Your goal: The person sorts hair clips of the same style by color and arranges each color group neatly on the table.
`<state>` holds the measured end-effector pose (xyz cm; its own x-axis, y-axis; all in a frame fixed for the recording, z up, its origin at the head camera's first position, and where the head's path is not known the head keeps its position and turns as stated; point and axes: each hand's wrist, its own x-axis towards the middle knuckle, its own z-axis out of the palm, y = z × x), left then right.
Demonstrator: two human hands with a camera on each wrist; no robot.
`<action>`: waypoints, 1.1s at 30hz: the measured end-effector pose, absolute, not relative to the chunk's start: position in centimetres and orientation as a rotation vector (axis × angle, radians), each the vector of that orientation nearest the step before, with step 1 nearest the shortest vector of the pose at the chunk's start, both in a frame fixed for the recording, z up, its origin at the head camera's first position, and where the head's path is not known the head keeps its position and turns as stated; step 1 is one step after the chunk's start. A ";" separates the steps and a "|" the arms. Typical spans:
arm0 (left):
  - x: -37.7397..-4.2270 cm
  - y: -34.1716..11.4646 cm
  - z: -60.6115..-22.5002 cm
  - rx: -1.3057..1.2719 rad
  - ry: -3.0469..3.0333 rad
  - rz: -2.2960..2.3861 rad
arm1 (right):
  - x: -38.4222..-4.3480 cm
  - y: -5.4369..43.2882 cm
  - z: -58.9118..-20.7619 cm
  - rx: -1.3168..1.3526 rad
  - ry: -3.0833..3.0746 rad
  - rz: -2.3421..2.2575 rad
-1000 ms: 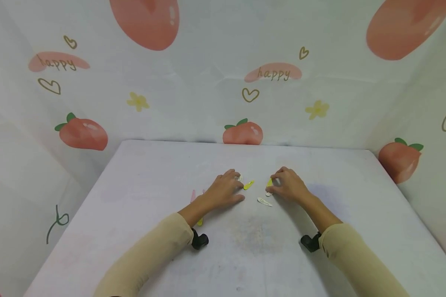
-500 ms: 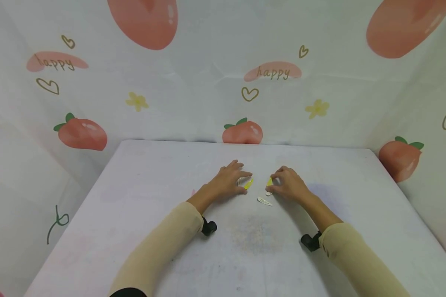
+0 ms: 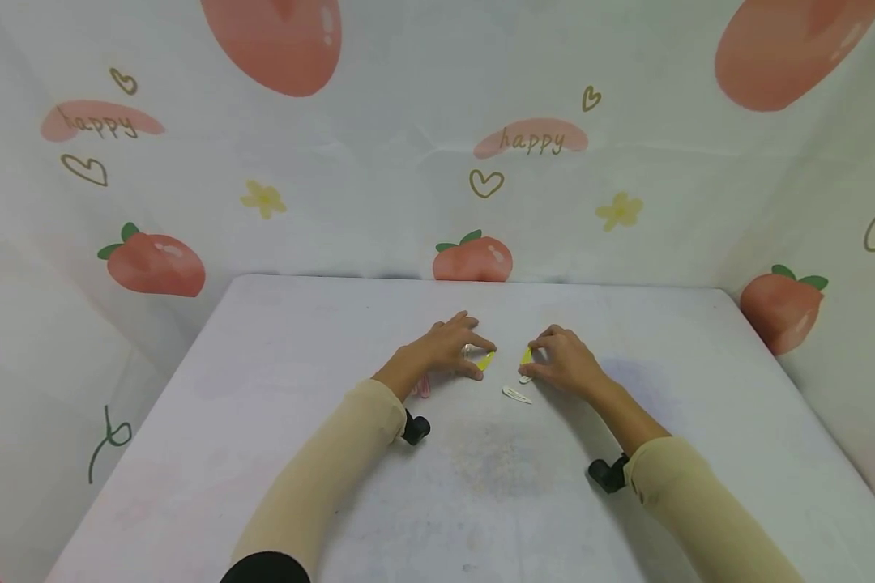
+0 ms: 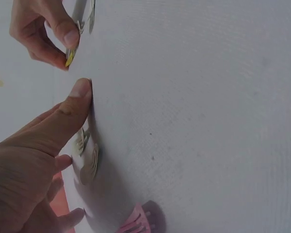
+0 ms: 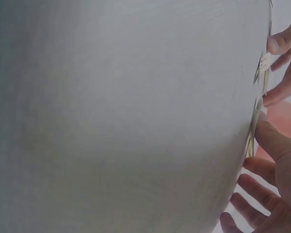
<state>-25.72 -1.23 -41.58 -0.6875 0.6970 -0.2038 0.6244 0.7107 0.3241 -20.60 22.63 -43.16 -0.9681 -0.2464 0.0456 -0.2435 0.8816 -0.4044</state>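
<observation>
My left hand (image 3: pixel 448 344) pinches a yellow snap hair clip (image 3: pixel 486 361) between thumb and forefinger, its other fingers spread. Opposite it, my right hand (image 3: pixel 565 362) has a second yellow hair clip (image 3: pixel 527 355) between its thumb and forefinger. A white hair clip (image 3: pixel 525 379) pokes out just below the right thumb. Closer to me lies another white hair clip (image 3: pixel 517 396). Under the left palm, pale hair clips (image 4: pixel 90 165) rest on the table, partly hidden from the head view by the hand.
Pink hair clips (image 3: pixel 424 387) lie beside the left wrist, one showing as a toothed pink piece (image 4: pixel 136 221) in the left wrist view. The white table (image 3: pixel 481 518) ends at a peach-printed backdrop (image 3: pixel 379 162). Black wrist cameras (image 3: pixel 417 429) sit at both cuffs.
My left hand has moved right and away from me, and its thumb and forefinger have closed on the yellow hair clip. The right hand keeps its hold, nearly still.
</observation>
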 end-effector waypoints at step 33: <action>-15.2 -11.6 -43.0 0.982 2.924 0.620 | -20.1 22.8 -43.3 -0.502 3.075 -0.670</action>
